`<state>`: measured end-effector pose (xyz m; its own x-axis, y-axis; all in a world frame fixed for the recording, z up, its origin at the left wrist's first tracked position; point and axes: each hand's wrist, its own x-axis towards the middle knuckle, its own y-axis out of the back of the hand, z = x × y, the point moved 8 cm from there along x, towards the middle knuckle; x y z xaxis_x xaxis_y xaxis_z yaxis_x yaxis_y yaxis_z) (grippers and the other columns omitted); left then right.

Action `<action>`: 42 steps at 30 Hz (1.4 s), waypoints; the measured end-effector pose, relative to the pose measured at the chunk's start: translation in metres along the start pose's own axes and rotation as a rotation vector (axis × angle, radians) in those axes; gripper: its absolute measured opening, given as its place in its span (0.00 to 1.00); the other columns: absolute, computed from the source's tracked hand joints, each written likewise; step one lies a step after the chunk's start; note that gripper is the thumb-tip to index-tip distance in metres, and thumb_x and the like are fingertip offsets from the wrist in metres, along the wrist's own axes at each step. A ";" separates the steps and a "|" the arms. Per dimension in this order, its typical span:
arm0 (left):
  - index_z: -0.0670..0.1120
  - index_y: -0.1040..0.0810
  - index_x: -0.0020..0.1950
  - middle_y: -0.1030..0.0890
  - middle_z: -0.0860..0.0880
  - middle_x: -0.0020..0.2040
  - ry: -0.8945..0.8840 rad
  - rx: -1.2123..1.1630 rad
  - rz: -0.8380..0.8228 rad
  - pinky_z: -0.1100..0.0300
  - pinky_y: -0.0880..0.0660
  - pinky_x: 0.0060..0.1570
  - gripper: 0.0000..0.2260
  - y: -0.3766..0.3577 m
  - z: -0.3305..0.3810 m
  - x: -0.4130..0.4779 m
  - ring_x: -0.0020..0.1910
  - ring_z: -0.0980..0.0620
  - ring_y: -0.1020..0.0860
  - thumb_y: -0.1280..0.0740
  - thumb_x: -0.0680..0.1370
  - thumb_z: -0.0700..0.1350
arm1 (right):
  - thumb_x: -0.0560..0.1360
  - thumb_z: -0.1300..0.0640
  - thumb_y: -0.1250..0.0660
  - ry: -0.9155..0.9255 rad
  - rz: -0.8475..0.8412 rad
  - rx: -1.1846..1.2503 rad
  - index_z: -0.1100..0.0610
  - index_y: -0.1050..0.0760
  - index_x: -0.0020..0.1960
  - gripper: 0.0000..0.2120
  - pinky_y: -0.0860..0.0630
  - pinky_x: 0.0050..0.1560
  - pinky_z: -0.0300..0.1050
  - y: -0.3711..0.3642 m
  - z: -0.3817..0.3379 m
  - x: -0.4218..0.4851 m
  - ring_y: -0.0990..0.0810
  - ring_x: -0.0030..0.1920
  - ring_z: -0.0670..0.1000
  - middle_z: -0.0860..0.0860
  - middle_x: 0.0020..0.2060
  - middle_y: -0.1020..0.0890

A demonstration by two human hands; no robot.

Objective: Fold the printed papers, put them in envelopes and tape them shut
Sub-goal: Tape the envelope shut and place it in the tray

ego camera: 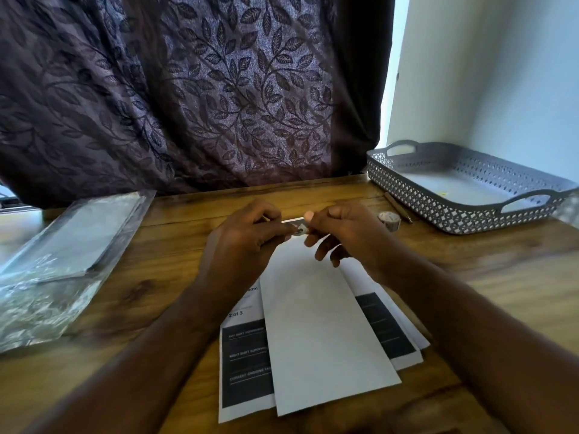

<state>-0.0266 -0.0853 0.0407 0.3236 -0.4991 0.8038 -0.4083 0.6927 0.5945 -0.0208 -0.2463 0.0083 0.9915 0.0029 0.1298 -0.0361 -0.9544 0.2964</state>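
Over the envelope (322, 324), left hand (241, 242) and right hand (347, 233) pinch tape (297, 228)

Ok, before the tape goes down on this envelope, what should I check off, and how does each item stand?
1. Tape strip pinched between left hand and right hand: ok.
2. Envelope lying flat on the printed papers, its far end under the hands: ok.
3. Flap closed: cannot tell, the hands hide it.
4. Folded paper inside the envelope: cannot tell.
5. Tape roll lying beside the tray, right of the hands: ok.
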 end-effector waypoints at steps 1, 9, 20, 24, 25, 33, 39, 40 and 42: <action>0.43 0.15 0.50 0.22 0.46 0.46 -0.010 0.006 -0.016 0.53 0.25 0.31 0.05 -0.002 0.000 0.000 0.38 0.51 0.24 0.25 0.74 0.40 | 0.81 0.52 0.34 -0.011 -0.012 -0.018 0.63 0.19 0.48 0.14 0.24 0.29 0.40 -0.001 0.001 0.000 0.17 0.35 0.55 0.56 0.41 0.14; 0.48 0.20 0.66 0.21 0.49 0.55 0.143 -0.013 -0.127 0.58 0.25 0.41 0.18 -0.024 -0.018 -0.005 0.46 0.53 0.25 0.26 0.76 0.45 | 0.79 0.60 0.32 -0.070 0.095 -0.138 0.62 0.19 0.45 0.07 0.30 0.24 0.39 0.015 0.020 0.014 0.23 0.27 0.49 0.56 0.36 0.17; 0.45 0.18 0.58 0.21 0.49 0.49 0.482 -0.057 -0.418 0.62 0.39 0.43 0.13 -0.081 -0.054 0.006 0.48 0.53 0.27 0.28 0.76 0.49 | 0.76 0.58 0.29 -0.206 0.148 -0.416 0.65 0.18 0.39 0.11 0.30 0.24 0.39 0.027 0.032 0.065 0.27 0.23 0.49 0.56 0.28 0.20; 0.44 0.18 0.60 0.20 0.48 0.50 0.448 -0.128 -0.438 0.70 0.38 0.38 0.16 -0.089 -0.055 0.001 0.45 0.57 0.32 0.27 0.76 0.50 | 0.72 0.56 0.26 -0.147 0.181 -0.546 0.64 0.17 0.40 0.09 0.29 0.29 0.41 0.025 0.036 0.076 0.26 0.28 0.50 0.54 0.30 0.20; 0.44 0.18 0.60 0.21 0.50 0.49 0.441 -0.135 -0.440 0.74 0.38 0.39 0.17 -0.089 -0.056 0.000 0.45 0.57 0.32 0.27 0.75 0.51 | 0.71 0.56 0.26 -0.141 0.191 -0.562 0.63 0.17 0.40 0.09 0.28 0.31 0.42 0.025 0.039 0.078 0.24 0.29 0.52 0.54 0.31 0.19; 0.53 0.26 0.69 0.25 0.55 0.49 0.543 -0.204 -0.385 0.61 0.31 0.45 0.27 -0.091 -0.067 -0.008 0.44 0.59 0.29 0.25 0.72 0.56 | 0.70 0.53 0.25 -0.135 0.217 -0.672 0.57 0.19 0.38 0.08 0.25 0.33 0.44 0.018 0.044 0.084 0.18 0.39 0.54 0.53 0.36 0.17; 0.52 0.22 0.65 0.25 0.55 0.47 0.449 -0.166 -0.402 0.75 0.39 0.38 0.22 -0.090 -0.062 -0.003 0.39 0.66 0.31 0.26 0.73 0.55 | 0.70 0.52 0.25 -0.144 0.228 -0.706 0.57 0.20 0.37 0.09 0.30 0.30 0.41 0.017 0.042 0.082 0.19 0.37 0.53 0.53 0.35 0.18; 0.52 0.20 0.64 0.26 0.56 0.46 0.435 -0.162 -0.409 0.76 0.39 0.37 0.20 -0.090 -0.061 -0.003 0.38 0.68 0.32 0.26 0.74 0.54 | 0.70 0.52 0.25 -0.145 0.230 -0.709 0.57 0.20 0.36 0.09 0.30 0.30 0.41 0.017 0.043 0.082 0.19 0.37 0.53 0.53 0.34 0.18; 0.52 0.18 0.61 0.27 0.56 0.44 0.412 -0.152 -0.419 0.75 0.40 0.36 0.17 -0.089 -0.060 -0.002 0.38 0.67 0.32 0.27 0.74 0.54 | 0.70 0.53 0.25 -0.142 0.237 -0.718 0.57 0.20 0.35 0.09 0.30 0.30 0.41 0.017 0.043 0.082 0.20 0.36 0.53 0.52 0.33 0.19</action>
<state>0.0605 -0.1151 -0.0149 0.7464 -0.5240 0.4103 -0.0580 0.5630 0.8244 0.0650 -0.2746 -0.0167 0.9520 -0.2619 0.1582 -0.2736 -0.4969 0.8235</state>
